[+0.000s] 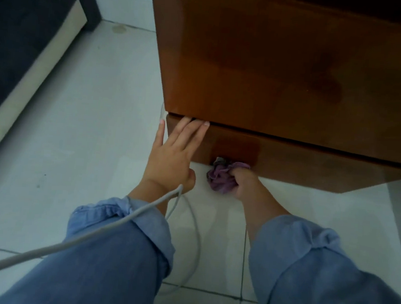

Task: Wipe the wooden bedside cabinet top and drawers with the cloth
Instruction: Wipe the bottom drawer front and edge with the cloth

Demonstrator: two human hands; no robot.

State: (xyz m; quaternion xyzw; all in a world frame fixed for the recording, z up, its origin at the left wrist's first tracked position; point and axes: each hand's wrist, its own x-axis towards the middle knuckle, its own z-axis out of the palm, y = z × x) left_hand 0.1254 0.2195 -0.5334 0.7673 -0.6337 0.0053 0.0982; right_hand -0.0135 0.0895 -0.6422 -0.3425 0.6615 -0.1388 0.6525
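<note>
Left hand: the left hand (170, 154) lay released, fingers spread flat on the left end of the lower drawer front (291, 159), fingertips at the gap above it.
Right hand: the right hand (245, 183) was clenched around the crumpled purple cloth (221, 176).
Cloth: bunched, no clear long axis, pressed against the drawer's bottom edge just above the white tiled floor (76, 116).
Cabinet: the glossy brown wooden bedside cabinet (287, 67) was cut off at top and right.
Cable: a grey cable (115, 224) crossed the left blue sleeve (118, 253).
</note>
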